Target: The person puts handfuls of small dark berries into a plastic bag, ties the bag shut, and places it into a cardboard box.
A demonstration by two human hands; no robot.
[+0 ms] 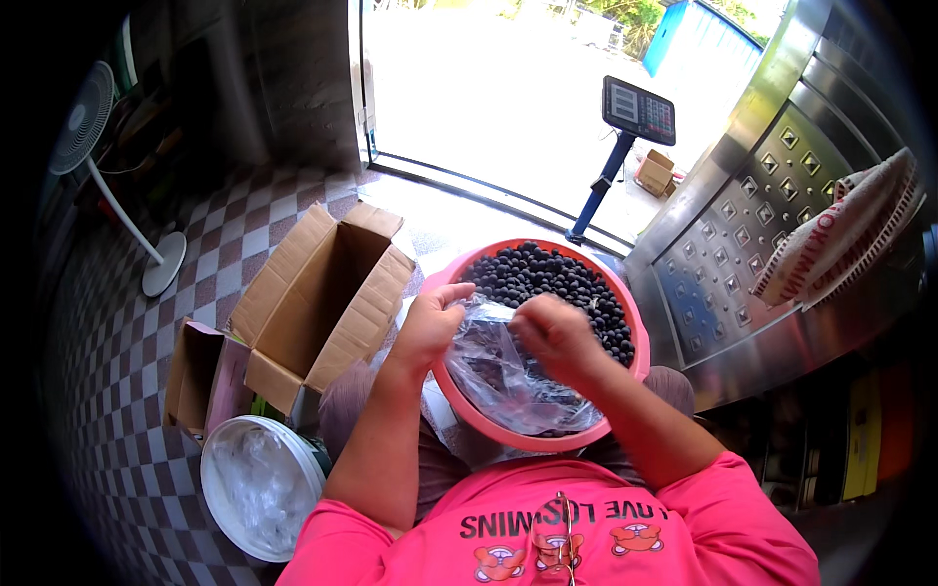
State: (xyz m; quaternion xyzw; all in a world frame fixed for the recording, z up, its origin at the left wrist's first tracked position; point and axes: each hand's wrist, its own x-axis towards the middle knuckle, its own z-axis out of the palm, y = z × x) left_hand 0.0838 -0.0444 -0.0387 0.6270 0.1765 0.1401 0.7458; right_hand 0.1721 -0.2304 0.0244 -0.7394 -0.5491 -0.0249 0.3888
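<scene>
Between my knees stands a round pink plastic basin point(643, 366) filled with small dark round fruits point(542, 267). A clear plastic bag point(524, 395) spreads over the near part of the basin, its top edge raised towards my hands. My left hand point(434, 326) grips the bag's rim at the left side, thumb and forefinger pointing over the fruit. Blurred by motion, my right hand point(553, 333) is curled at the bag's right edge, above the fruit. Whether its fingers pinch the film or a fruit is hidden.
An open cardboard box point(315, 293) stands left of the basin, beside a smaller carton point(194, 373). A white bucket point(212, 469) holds crumpled clear bags. Beyond the basin rises a platform scale's display point(637, 110). A metal door point(733, 234) with a towel point(835, 227) is right; a fan point(163, 264) stands left.
</scene>
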